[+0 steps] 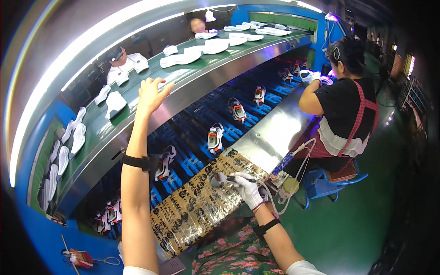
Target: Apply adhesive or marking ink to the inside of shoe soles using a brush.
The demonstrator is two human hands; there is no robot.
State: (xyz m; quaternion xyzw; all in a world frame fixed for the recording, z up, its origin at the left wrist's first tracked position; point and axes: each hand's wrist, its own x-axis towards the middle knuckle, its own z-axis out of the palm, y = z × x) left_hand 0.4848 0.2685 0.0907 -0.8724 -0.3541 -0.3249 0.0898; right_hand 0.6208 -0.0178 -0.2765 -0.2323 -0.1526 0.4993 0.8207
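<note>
My left hand (155,95) is bare and raised at the near edge of the upper green conveyor belt (146,82), its fingers spread with nothing in them. White shoe soles lie along this belt; one sole (116,105) is left of my hand, and another pair (181,58) is beyond it. My right hand (250,190), in a white glove, is closed round a black-handled brush (233,178) with a pale hose behind it. The brush's round grey head (216,179) hovers over or touches the tape-covered worktop (197,206); which one I cannot tell.
Shoe uppers (214,138) stand on the lower blue rack below the belt. To the right a co-worker (350,96) in a red apron sits on a blue stool (327,183). Two people are across the belt. A yellowish pot (290,185) stands beside the worktop.
</note>
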